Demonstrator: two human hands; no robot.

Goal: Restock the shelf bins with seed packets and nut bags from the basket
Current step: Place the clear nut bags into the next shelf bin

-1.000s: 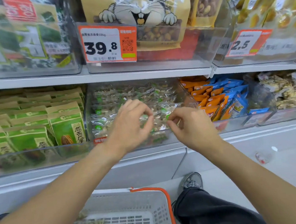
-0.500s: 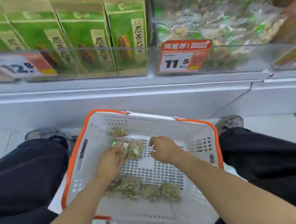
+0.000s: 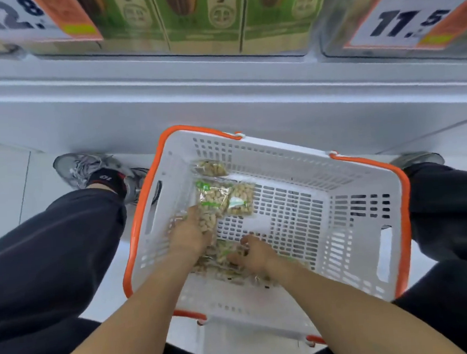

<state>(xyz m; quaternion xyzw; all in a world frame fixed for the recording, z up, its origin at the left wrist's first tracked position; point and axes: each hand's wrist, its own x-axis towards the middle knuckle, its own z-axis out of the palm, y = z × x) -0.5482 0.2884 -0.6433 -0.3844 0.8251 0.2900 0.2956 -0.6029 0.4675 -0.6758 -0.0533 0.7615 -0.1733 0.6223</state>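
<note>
A white basket [image 3: 348, 218] with an orange rim sits on the floor between my legs. Several small clear nut bags lie inside it. My left hand [image 3: 188, 235] grips a clear nut bag [image 3: 209, 224] with green print near the basket's left side. Two more nut bags [image 3: 241, 199] [image 3: 212, 168] lie beyond it. My right hand [image 3: 253, 254] reaches into a pile of nut bags [image 3: 221, 256] at the basket's near side, fingers curled onto them. Green seed packets [image 3: 201, 16] stand in the shelf bin above.
The white shelf base [image 3: 221, 94] runs across just beyond the basket. Price tags 12.8 [image 3: 19, 17] and 11.5 [image 3: 406, 18] hang on the bin fronts. My dark trouser legs flank the basket; a grey shoe [image 3: 88, 167] is at the left.
My hands left the shelf bin a second ago and dropped into the basket. Since half a second ago, the left hand took hold of a bag and the right hand moved nearer onto the pile.
</note>
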